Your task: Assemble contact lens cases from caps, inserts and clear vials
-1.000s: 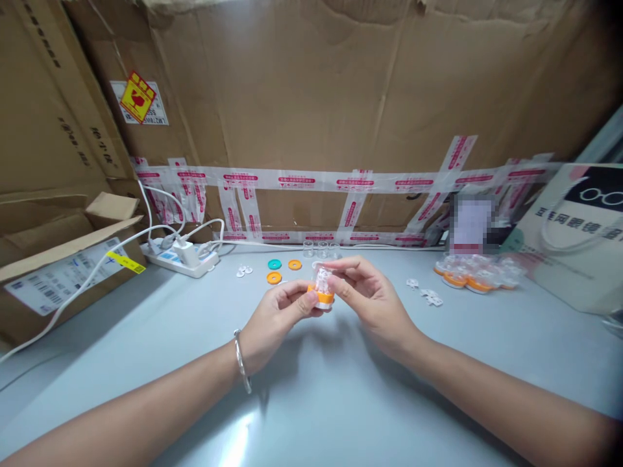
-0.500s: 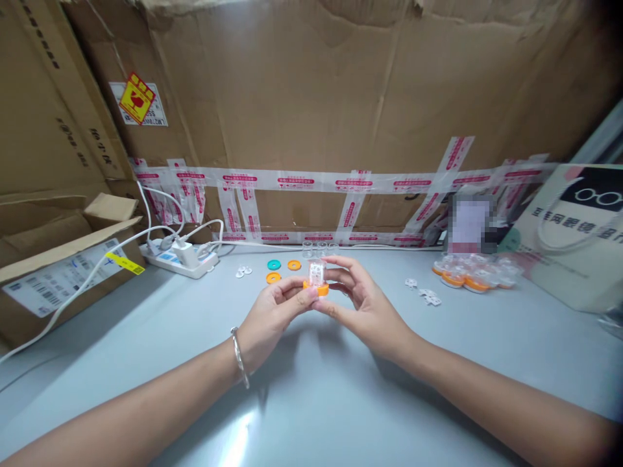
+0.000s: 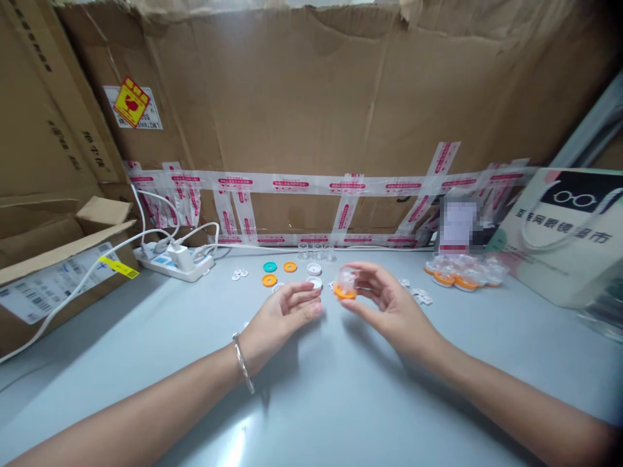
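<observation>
Between the thumb and fingers of my right hand [image 3: 384, 301] is a small clear capsule with an orange base [image 3: 345, 285], held above the table. My left hand [image 3: 292, 311] is apart from it, fingers loosely extended with nothing between them. Just beyond my left fingers lie white rings [image 3: 314, 268]. Further left are a teal ring [image 3: 270, 266] and orange rings [image 3: 290, 266]. Clear cups [image 3: 317, 251] stand in a row behind them. Small white discs [image 3: 240, 274] sit at the left, and flat white pieces [image 3: 421, 296] lie right of my right hand.
Several clear and orange capsules [image 3: 464, 271] are grouped at the right, near a paper bag [image 3: 549, 240]. A power strip [image 3: 187, 269] with white cables and an open cardboard box [image 3: 63, 272] stand at the left. Large cardboard [image 3: 292, 91] closes off the back.
My left hand has let go of the capsule. My right hand has carried it to the right, away from the left hand. White rings behind the hands now show.
</observation>
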{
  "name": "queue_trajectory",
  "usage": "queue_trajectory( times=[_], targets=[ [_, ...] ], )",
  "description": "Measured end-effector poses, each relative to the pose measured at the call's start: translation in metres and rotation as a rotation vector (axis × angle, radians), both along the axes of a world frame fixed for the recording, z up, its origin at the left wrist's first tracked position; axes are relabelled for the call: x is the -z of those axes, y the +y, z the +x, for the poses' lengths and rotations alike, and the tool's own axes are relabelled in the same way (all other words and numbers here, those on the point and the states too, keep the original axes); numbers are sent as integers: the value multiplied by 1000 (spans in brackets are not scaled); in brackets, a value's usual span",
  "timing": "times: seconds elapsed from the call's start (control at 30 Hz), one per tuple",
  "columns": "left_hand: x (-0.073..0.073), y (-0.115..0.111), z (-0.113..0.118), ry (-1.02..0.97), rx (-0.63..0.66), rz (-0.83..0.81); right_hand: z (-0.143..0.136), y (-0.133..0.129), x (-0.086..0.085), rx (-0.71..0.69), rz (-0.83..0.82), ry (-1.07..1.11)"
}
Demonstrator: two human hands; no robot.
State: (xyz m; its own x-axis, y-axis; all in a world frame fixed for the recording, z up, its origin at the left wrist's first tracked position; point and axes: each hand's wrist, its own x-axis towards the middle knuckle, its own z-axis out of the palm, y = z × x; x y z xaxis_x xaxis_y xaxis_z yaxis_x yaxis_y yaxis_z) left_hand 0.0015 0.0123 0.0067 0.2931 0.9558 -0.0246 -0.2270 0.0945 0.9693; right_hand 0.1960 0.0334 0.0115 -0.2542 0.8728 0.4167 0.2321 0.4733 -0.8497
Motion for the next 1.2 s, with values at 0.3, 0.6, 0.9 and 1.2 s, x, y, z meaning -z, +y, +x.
queue_trajectory(
  times=[0.3, 0.6, 0.9, 1.2],
  targets=[
    [-5, -5, -1, 216, 34, 88, 130, 84, -5, 448, 48, -649],
    [-7, 2, -7, 248, 2, 127, 152, 115, 2, 342, -36, -1066],
    [-14, 7, -14, 265, -32, 201, 161, 119, 0, 290, 55, -1188],
    [-34, 48, -67, 574, -424, 517, 143, 107, -10, 348, 291, -1109]
  ],
)
